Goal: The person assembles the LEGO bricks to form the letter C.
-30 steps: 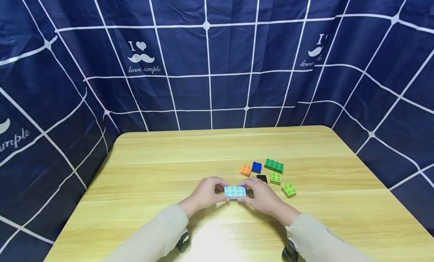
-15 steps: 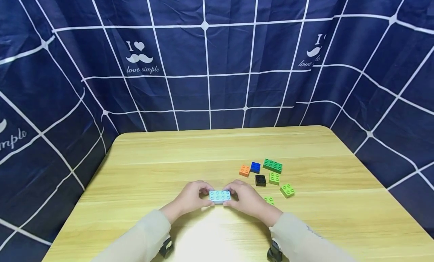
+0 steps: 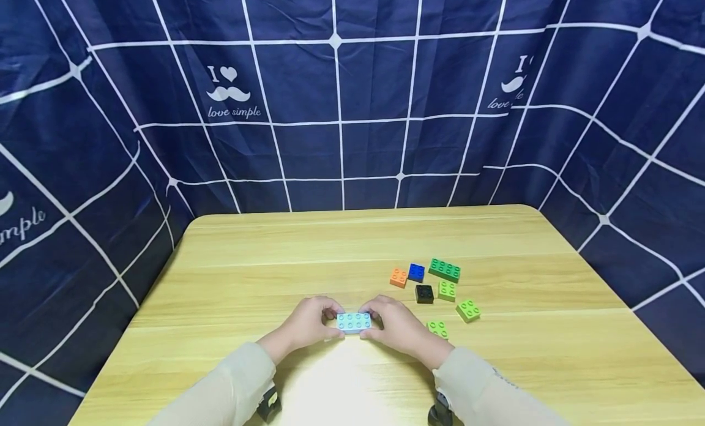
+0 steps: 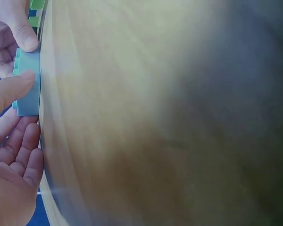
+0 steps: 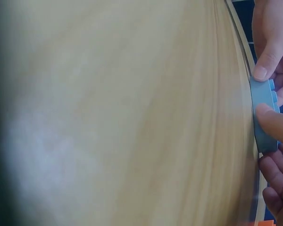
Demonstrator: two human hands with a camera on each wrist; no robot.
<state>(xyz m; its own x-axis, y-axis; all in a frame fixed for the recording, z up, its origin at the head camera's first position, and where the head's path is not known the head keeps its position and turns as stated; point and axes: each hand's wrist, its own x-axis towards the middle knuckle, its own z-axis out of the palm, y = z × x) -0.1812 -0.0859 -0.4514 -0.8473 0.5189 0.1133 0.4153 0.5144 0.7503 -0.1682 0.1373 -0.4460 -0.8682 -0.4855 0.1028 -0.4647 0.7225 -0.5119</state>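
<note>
A light blue toy building brick, two studs by four, lies studs up between both hands over the front middle of the table. My left hand pinches its left end, thumb on the near side and fingers behind. The right hand grips the right end in the same way. In the left wrist view the thumb presses the flat blue side. The right wrist view shows both thumbs on that same face of the brick.
Loose bricks lie right of the hands on the wooden table: orange, blue, dark green, black and several lime ones. One lime brick sits close beside the right wrist. A dark blue curtain surrounds the table.
Both hands have carried the light blue brick left and slightly toward the person, mostly in the first half second. The black brick and a lime brick by the right wrist have come into view.
</note>
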